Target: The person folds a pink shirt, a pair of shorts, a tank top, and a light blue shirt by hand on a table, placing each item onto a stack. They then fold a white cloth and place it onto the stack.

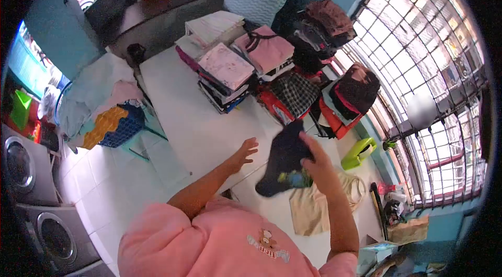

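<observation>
A dark navy garment (285, 154) with a green and blue print near its lower edge is in front of me over the white table, slightly blurred. My right hand (318, 166) is at its right edge, thumb and fingers on the cloth, seemingly gripping it. To the left of the garment, apart from it, my left hand (243, 155) is raised with its fingers spread and nothing in them. A beige sleeveless top (308, 211) lies on the table under my right forearm, partly covered by the dark garment.
Folded clothes stand in several stacks on the white table (167, 88), including a pale printed pile (226, 65) and a pink one (264, 49). A lime-green object (358, 153) sits near the barred window. At left are a laundry-filled blue basket (125, 126) and front-loading machines (55, 235).
</observation>
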Tool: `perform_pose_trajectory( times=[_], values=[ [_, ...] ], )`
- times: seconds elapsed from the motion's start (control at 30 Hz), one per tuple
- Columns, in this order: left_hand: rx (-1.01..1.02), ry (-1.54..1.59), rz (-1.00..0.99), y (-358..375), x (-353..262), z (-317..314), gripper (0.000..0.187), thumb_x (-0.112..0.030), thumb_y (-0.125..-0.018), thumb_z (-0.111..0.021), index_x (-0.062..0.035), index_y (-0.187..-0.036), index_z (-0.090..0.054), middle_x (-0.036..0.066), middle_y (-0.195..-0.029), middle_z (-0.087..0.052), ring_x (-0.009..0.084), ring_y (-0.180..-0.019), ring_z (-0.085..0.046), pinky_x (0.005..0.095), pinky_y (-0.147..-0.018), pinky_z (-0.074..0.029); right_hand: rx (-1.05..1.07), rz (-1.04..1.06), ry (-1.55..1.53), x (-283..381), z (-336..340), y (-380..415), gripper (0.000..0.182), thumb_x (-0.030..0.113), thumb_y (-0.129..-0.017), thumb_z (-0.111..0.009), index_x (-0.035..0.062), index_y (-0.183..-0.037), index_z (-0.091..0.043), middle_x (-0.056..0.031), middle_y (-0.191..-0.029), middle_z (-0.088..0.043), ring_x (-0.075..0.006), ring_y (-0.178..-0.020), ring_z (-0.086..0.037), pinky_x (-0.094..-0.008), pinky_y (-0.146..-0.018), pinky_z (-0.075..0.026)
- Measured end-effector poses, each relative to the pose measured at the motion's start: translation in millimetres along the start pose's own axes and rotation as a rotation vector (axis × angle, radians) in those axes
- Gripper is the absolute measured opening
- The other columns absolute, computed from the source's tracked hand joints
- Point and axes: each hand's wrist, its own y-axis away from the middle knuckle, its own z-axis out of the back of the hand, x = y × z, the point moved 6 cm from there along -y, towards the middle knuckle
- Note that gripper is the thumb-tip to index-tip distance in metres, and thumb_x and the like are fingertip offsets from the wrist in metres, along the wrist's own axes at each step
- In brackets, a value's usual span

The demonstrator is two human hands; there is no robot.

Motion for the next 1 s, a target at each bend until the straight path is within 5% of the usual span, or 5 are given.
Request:
perform_pose_trajectory(
  times=[0.13,0.2,0.23,0.57,1.0],
  values=[
    [0.729,0.883,-0.005,-36.5,14.5,18.3,0.073,-0.067,-0.076,-0.026,-0.0191,-0.131,-0.025,0.007,-0.134,-0.029,0.0242,-0.123,-0.025,0.055,-0.094,-0.017,-0.271,0.067,-0.484,35.0,7.3,-25.7,0.066,-0.008,-0.067,-0.049,0.0037,-0.128,-0.03,-0.0099,-0.126,-0.037,-0.0175,-0.112,-0.038,-0.0285,-0.094,-0.032],
    [0.45,0.79,0.038,-25.1,-0.7,15.8,0.07,-0.065,-0.078,-0.024,-0.0195,-0.131,-0.027,0.005,-0.135,-0.028,0.0249,-0.123,-0.026,0.0547,-0.094,-0.018,-0.352,0.048,-0.6,39.8,4.1,-24.1,0.067,-0.008,-0.067,-0.05,0.0041,-0.129,-0.028,-0.0102,-0.126,-0.037,-0.0173,-0.11,-0.04,-0.0279,-0.091,-0.034],
    [0.863,1.015,-0.035,-15.3,-21.9,3.5,0.063,-0.058,-0.08,-0.025,-0.0202,-0.13,-0.028,0.004,-0.134,-0.029,0.0243,-0.123,-0.025,0.0537,-0.095,-0.019,-0.433,0.049,-0.716,38.6,5.1,-24.3,0.069,-0.008,-0.066,-0.051,0.0044,-0.13,-0.027,-0.0104,-0.125,-0.037,-0.0172,-0.107,-0.043,-0.0272,-0.089,-0.036],
    [0.375,1.137,-0.021,-52.5,16.4,9.2,0.064,-0.056,-0.082,-0.028,-0.0068,-0.123,-0.039,0.013,-0.126,-0.04,0.0338,-0.114,-0.037,0.0479,-0.097,-0.027,-0.545,-0.273,-0.813,-175.5,-69.8,53.4,0.071,-0.005,-0.071,-0.055,0.0072,-0.132,-0.021,-0.0095,-0.12,-0.04,-0.0161,-0.101,-0.045,-0.0269,-0.086,-0.038],
    [0.312,0.698,0.346,-57.8,64.7,-5.8,0.056,-0.047,-0.083,-0.038,-0.0056,-0.119,-0.043,0.013,-0.118,-0.048,0.0272,-0.105,-0.048,0.0406,-0.093,-0.035,-0.57,-0.306,-0.311,-213.6,-38.9,62.6,0.068,-0.004,-0.069,-0.056,0.0092,-0.13,-0.029,-0.0097,-0.121,-0.041,-0.0155,-0.1,-0.046,-0.0252,-0.081,-0.039]
  ],
)
